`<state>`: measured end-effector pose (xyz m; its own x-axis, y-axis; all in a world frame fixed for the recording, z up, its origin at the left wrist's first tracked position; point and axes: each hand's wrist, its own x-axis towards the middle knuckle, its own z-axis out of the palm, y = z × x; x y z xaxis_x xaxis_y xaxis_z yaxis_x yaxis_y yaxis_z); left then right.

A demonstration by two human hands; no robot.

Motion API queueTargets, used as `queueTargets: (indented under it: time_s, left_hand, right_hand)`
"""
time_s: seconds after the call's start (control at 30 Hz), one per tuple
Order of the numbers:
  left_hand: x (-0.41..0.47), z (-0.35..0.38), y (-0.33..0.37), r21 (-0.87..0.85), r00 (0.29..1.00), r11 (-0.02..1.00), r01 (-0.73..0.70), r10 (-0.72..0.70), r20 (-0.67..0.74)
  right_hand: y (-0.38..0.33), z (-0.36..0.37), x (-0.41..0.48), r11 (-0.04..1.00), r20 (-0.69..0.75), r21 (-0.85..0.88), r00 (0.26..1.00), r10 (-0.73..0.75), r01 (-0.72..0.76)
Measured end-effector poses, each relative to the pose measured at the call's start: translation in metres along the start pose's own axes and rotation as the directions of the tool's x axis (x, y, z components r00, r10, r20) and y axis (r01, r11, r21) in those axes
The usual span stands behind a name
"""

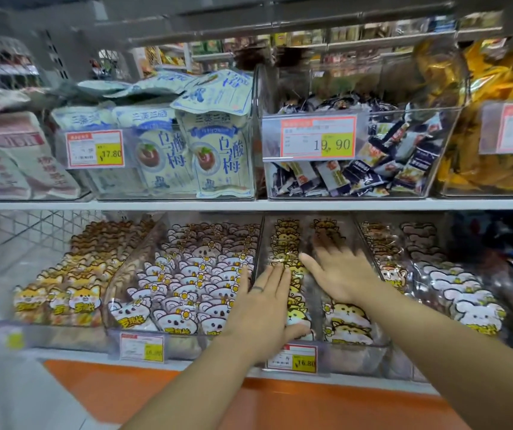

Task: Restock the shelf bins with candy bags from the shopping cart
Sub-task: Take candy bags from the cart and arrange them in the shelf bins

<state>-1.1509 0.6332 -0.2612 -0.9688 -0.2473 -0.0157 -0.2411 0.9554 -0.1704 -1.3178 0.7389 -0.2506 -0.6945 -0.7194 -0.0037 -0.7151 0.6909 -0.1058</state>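
On the lower shelf a clear plastic bin [317, 346] holds rows of yellow cat-face candy bags [348, 318]. My left hand [264, 305] lies flat on the left row of these bags, fingers straight, thumb against the front bag. My right hand [339, 271] reaches deeper into the same bin, fingers spread and pressing on the bags in the right row; it is a little blurred. Neither hand grips a bag. The shopping cart is not in view.
Left of this bin is a bin of white koala-face bags [186, 280], then orange fox-face bags [72, 293]. To the right sits another bin of animal bags [453, 287]. The upper shelf edge [249, 204] carries plum bags [214, 150], wrapped candies [357, 169] and yellow packs [497, 125].
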Motion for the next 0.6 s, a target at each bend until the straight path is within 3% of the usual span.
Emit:
queueTargets:
  time_s: [0.17,0.23,0.33,0.4,0.47,0.53,0.6]
  left_hand:
    - [0.002,0.002,0.001,0.005,1.000,1.000,0.009,-0.009,0.011]
    - [0.000,-0.001,0.001,-0.035,1.000,0.999,-0.008,0.008,0.007]
    - [-0.016,-0.004,-0.014,-0.210,0.978,0.977,-0.039,-0.006,-0.210]
    - [-0.038,-0.001,-0.037,-0.295,0.903,0.955,-0.038,-0.093,-0.419]
    - [-0.057,0.012,-0.074,-0.290,0.849,0.956,0.037,-0.184,-0.496]
    - [-0.072,0.030,-0.114,-0.244,0.874,0.957,0.159,-0.251,-0.415]
    - [-0.082,0.045,-0.147,-0.195,0.916,0.943,0.270,-0.314,-0.250]
  right_hand:
    - [0.009,0.004,0.021,0.998,0.137,-0.003,0.989,0.057,-0.058]
    - [0.000,-0.015,0.008,0.992,0.070,0.107,0.996,0.057,-0.064]
    - [-0.034,-0.028,-0.034,0.986,-0.171,0.150,0.984,-0.042,0.069]
    - [-0.073,-0.019,-0.068,0.962,-0.217,0.184,0.962,-0.162,0.204]
    - [-0.117,0.001,-0.084,0.944,-0.187,0.187,0.953,-0.237,0.271]
    - [-0.154,0.025,-0.079,0.953,-0.165,0.097,0.948,-0.271,0.289]
    - [-0.182,0.041,-0.071,0.965,-0.132,0.073,0.961,-0.243,0.254]
